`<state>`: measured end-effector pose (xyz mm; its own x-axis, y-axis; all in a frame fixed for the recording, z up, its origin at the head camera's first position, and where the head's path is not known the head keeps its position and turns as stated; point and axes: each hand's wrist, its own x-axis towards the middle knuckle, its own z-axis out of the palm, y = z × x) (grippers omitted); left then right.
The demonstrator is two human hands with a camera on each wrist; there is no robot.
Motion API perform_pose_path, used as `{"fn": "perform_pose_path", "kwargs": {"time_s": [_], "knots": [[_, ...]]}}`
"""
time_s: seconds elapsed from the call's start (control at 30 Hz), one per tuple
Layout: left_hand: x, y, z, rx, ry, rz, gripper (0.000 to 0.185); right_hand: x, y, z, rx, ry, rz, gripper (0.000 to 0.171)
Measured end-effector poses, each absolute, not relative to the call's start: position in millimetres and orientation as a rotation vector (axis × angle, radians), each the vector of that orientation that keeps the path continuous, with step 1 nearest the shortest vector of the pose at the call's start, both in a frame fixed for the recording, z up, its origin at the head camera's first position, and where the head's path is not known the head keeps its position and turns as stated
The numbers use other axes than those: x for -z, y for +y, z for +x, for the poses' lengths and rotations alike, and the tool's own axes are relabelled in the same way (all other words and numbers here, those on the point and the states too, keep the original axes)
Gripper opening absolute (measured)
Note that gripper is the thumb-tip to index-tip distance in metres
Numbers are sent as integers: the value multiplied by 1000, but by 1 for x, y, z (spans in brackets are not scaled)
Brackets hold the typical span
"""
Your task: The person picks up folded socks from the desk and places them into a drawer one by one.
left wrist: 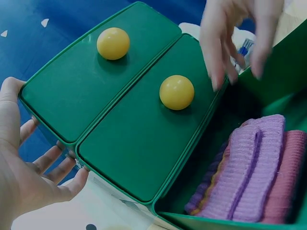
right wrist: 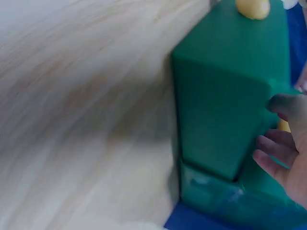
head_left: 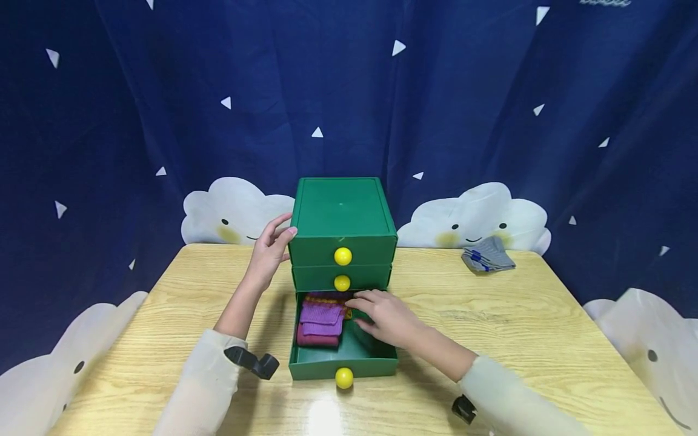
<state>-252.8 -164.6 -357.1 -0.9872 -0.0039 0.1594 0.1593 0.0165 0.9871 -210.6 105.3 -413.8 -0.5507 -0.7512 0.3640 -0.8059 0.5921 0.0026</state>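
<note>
A green drawer unit (head_left: 342, 209) with round yellow knobs stands at the middle of the table, its bottom drawer (head_left: 311, 370) pulled out. Folded purple ribbed knitwear (head_left: 322, 315) and a dark red knit roll (head_left: 317, 338) lie in the drawer's left half. Against the unit's upper left side rests my left hand (head_left: 265, 257), thumb at the front edge and fingers spread along the side wall. Over the right half of the drawer hovers my right hand (head_left: 388, 318), fingers loosely bent and holding nothing, fingertips near the purple knitwear.
A grey folded knit piece with blue marks (head_left: 487, 255) lies at the table's back right. Behind the wooden table (head_left: 545, 339) hangs a dark blue curtain (head_left: 349, 79) with white triangles and clouds. The two upper drawers are pushed in.
</note>
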Motion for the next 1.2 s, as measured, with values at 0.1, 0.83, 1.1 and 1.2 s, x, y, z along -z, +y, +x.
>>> {"fn": "perform_pose_path", "kwargs": {"time_s": [0.1, 0.83, 1.1, 1.2], "knots": [[357, -165, -253, 2117, -2156, -165, 53, 401, 123, -209, -293, -2485, 1206, 30], [359, -166, -252, 2091, -2185, -161, 53, 385, 308, -258, -355, -2689, 235, 31], [358, -164, -252, 2088, -2180, -156, 54, 417, 340, -283, -390, -2834, -9, 44], [358, -164, -252, 2090, -2174, -158, 53, 427, 343, -291, -411, -2881, -81, 51]]}}
